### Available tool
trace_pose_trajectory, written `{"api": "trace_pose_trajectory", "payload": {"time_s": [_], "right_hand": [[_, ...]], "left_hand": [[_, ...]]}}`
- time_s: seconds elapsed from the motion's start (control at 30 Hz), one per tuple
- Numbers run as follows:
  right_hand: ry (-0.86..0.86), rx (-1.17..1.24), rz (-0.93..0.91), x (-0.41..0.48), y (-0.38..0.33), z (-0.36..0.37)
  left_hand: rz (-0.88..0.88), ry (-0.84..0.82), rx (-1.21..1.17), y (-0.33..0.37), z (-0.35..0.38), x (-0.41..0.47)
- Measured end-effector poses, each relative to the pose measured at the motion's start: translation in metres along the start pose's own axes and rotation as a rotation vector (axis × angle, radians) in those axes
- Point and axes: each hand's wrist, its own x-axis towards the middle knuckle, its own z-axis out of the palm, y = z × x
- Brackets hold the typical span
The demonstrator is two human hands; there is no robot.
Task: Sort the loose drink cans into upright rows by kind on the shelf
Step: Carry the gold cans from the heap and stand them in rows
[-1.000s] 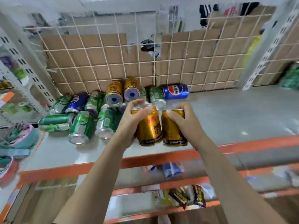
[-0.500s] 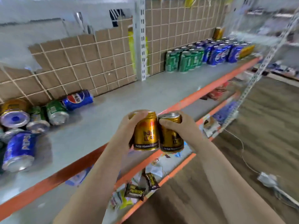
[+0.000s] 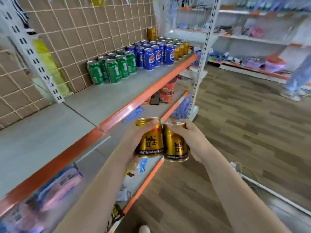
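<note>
I have two gold Red Bull cans up in front of me, upright and pressed side by side. The left hand (image 3: 133, 142) is wrapped around the left can (image 3: 150, 142), thumb over its top rim. The right hand (image 3: 191, 140) grasps the right can (image 3: 175, 147) the same way, and this one sits slightly lower. Both cans are in the air, near me, in front of the shelf's orange front edge (image 3: 148, 91) and not resting on anything.

Far along the grey shelf (image 3: 84, 105), sorted cans stand upright in blocks against the right end. The green cans (image 3: 111, 69) are nearest, the blue Pepsi cans (image 3: 151, 55) just beyond them, and the gold cans (image 3: 180, 48) are at the far right. One more gold can (image 3: 151, 33) stands higher at the back, though I cannot tell what it stands on. The stretch of shelf between me and the green block is bare metal.

Behind the shelf runs a white wire grid (image 3: 84, 31) over brown cardboard. On the lower shelf, red cup noodles (image 3: 167, 91) sit beside a dark flat object (image 3: 154, 98). To the right there is wood-patterned floor (image 3: 244, 132) with a white cable (image 3: 269, 190) lying on it. More shelving (image 3: 252, 39) stands across the aisle, and a person's jeans-clad legs (image 3: 297, 79) are at the far right edge.
</note>
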Motion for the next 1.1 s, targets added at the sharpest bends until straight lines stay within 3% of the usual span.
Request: {"api": "trace_pose_trajectory", "payload": {"time_s": [0.57, 0.73, 0.87, 1.1], "right_hand": [[0.230, 0.069, -0.031, 0.218, -0.054, -0.162], [0.189, 0.074, -0.058, 0.282, -0.063, -0.201], [0.080, 0.059, -0.034, 0.350, -0.072, -0.234], [-0.101, -0.117, -0.153, 0.462, -0.115, -0.280]], "left_hand": [[0.176, -0.134, 0.203, 0.056, 0.115, 0.284], [0.214, -0.085, 0.245, 0.066, 0.145, 0.348], [0.225, 0.051, 0.243, 0.076, 0.171, 0.404], [0.161, 0.255, 0.173, 0.106, 0.204, 0.482]]}}
